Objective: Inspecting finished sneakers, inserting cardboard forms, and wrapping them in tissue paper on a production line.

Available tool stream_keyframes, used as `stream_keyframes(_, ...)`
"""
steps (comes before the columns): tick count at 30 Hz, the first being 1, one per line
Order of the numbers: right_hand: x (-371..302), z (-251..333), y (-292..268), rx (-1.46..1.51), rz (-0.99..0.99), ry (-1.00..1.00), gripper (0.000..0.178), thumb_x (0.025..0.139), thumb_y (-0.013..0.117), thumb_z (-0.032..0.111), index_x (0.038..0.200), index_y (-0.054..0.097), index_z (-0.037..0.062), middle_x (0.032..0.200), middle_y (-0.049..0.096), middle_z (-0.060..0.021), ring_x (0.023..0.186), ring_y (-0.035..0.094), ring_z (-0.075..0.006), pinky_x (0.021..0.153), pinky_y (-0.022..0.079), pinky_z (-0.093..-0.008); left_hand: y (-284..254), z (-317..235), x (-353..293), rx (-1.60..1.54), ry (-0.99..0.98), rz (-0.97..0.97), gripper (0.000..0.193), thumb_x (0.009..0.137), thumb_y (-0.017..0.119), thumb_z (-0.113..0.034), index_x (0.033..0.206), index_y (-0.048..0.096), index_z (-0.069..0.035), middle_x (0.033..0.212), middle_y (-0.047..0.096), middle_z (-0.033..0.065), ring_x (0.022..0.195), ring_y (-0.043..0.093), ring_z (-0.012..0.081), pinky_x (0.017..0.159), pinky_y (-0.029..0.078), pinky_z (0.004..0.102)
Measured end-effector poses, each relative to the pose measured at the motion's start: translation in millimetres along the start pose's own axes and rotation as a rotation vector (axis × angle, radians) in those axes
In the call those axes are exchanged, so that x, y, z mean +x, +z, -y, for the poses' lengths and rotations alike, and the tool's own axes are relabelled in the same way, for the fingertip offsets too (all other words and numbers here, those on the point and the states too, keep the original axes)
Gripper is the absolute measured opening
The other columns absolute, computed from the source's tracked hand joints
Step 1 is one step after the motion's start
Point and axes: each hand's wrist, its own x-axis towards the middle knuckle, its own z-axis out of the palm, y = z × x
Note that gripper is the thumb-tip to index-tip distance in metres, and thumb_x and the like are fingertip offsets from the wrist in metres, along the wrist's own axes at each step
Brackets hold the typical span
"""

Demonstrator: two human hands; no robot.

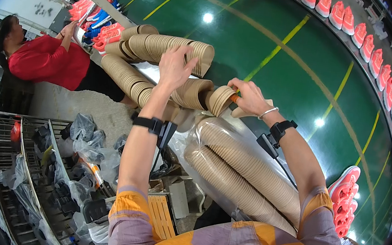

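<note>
My left hand (175,68), fingers spread, is over a long row of nested, curved tan cardboard pieces (146,45); I cannot tell whether it touches them. My right hand (250,98) is closed around a small orange object (234,98) that is mostly hidden by the fingers. Just left of it stands a short group of curved cardboard pieces (220,101), apart from the longer stack (192,94). Another loose piece (246,113) shows beneath my right palm. Closer to my body, two long stacks of the same pieces (248,178) lie side by side in a clear plastic bag (198,140).
A green surface (266,28) with yellow lines stretches beyond my hands. Coral shoes line its far edge (336,15), and more coral shoes (343,202) sit at right. A person in a red top (52,60) works at left. Metal racks (28,175) hold plastic-wrapped items.
</note>
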Motion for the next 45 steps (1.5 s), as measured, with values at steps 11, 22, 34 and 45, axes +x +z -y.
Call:
stream_keyframes(11,-16.2,-15.8,26.7,0.042,0.097,0.055,0.038,0.078,0.059,0.009,0.116,0.059,0.0135,0.088,0.067,-0.0171,0.089,0.063,-0.0368,0.078,0.049,-0.0449,11.5,25.7,18.2,0.608,0.241,0.074,0.045,0.069,0.065,-0.011,0.114,0.059,-0.016,0.113,0.060,0.0030,0.116,0.052,0.0242,0.094,0.042,0.0465)
stream_keyframes(22,-106.6,-56.4,-77.0,-0.486,-0.148,0.140,0.029,0.076,0.067,0.022,0.094,0.056,0.0020,0.072,0.065,-0.0168,0.072,0.066,-0.0358,0.061,0.052,-0.0453,28.7,-214.6,-62.5,-0.293,0.576,0.247,0.019,0.079,0.069,-0.009,0.097,0.064,-0.004,0.096,0.065,0.0119,0.090,0.062,0.0282,0.079,0.048,0.0375)
stream_keyframes(34,-396.2,-61.7,-216.8,-0.866,-0.343,0.227,0.014,0.071,0.064,0.013,0.082,0.057,0.0054,0.072,0.063,-0.0122,0.070,0.066,-0.0338,0.060,0.052,-0.0435,-6.8,-524.8,-344.0,-1.350,1.111,0.848,0.023,0.072,0.075,-0.008,0.089,0.061,-0.002,0.082,0.056,0.0115,0.078,0.057,0.0289,0.068,0.046,0.0365)
stream_keyframes(45,-635.6,-76.9,-237.7,0.033,-1.421,0.528,0.014,0.082,0.060,0.004,0.094,0.066,0.0001,0.075,0.068,-0.0088,0.065,0.063,-0.0126,0.061,0.051,-0.0276,-3.2,-627.4,-473.4,-1.570,1.480,1.181,0.021,0.066,0.065,-0.009,0.080,0.051,-0.001,0.081,0.053,0.0127,0.078,0.053,0.0300,0.071,0.044,0.0380)
